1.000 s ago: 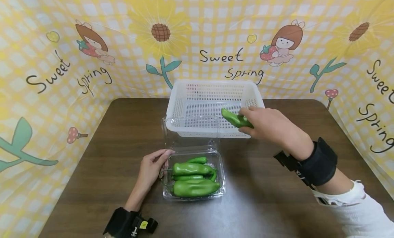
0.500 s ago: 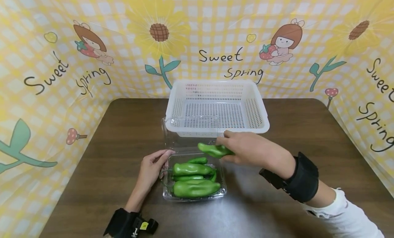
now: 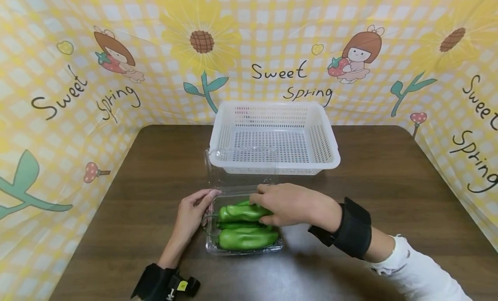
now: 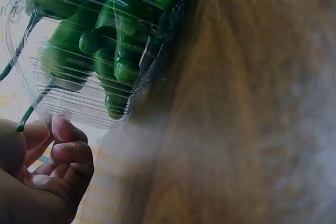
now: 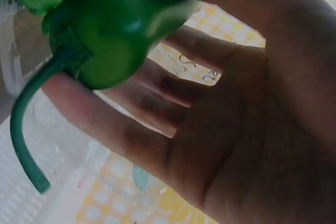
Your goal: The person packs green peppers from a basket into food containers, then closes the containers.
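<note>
Pinched between thumb and fingers, a green pepper point(image 3: 243, 212) sits in the right hand point(image 3: 292, 204), low over the clear plastic box point(image 3: 249, 249) and touching the peppers point(image 3: 247, 238) already piled there. The left hand point(image 3: 190, 214) rests loosely curled against the box's left edge, fingertips on the rim. Just behind the box its open lid point(image 3: 241, 171) stands up, partly screening the white basket point(image 3: 272, 139) beyond it on the brown table point(image 3: 350, 171). Further back hangs a yellow flowered cloth point(image 3: 78, 54). Only the right wrist view shows the pepper's curved stem point(image 5: 23, 129) hanging past the fingers point(image 5: 121, 129); the left wrist view shows the box's ribbed wall point(image 4: 89, 98).
</note>
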The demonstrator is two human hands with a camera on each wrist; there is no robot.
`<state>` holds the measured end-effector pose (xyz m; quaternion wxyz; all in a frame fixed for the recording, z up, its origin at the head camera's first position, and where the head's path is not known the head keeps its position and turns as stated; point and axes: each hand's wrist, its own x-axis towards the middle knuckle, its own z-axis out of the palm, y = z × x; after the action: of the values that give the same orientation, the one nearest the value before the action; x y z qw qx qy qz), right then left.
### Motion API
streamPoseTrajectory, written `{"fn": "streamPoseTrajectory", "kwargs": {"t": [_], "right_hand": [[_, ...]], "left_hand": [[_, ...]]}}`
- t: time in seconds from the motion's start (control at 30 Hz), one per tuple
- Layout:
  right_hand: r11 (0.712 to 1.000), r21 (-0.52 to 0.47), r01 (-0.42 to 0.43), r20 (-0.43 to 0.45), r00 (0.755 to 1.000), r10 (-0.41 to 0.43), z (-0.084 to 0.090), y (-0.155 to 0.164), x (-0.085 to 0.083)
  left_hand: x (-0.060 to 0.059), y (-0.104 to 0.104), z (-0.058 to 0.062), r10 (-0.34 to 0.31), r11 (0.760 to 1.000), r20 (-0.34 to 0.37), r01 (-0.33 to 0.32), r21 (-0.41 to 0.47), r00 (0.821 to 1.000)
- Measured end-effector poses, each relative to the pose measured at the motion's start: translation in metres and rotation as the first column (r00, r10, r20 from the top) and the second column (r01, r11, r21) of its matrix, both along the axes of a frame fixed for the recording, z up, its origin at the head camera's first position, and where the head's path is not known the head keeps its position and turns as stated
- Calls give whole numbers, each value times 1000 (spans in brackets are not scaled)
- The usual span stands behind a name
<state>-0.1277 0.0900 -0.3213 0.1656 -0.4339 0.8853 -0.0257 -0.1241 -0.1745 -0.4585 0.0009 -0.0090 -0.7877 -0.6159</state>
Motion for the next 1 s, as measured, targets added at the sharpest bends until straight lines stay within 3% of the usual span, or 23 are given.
{"fn": "streamPoseTrajectory", "kwargs": {"t": [0.6,1.0], "right_hand": [[998,-58,28,159,987,-19,-20,-15,-10],[985,-172,-7,161,986,35,-27,-12,-16]], "left_hand": [[-3,1,0,-12,1000,-19,11,-10,1000],[-4,1,0,-16,1000,-24,16,-3,1000]]}}
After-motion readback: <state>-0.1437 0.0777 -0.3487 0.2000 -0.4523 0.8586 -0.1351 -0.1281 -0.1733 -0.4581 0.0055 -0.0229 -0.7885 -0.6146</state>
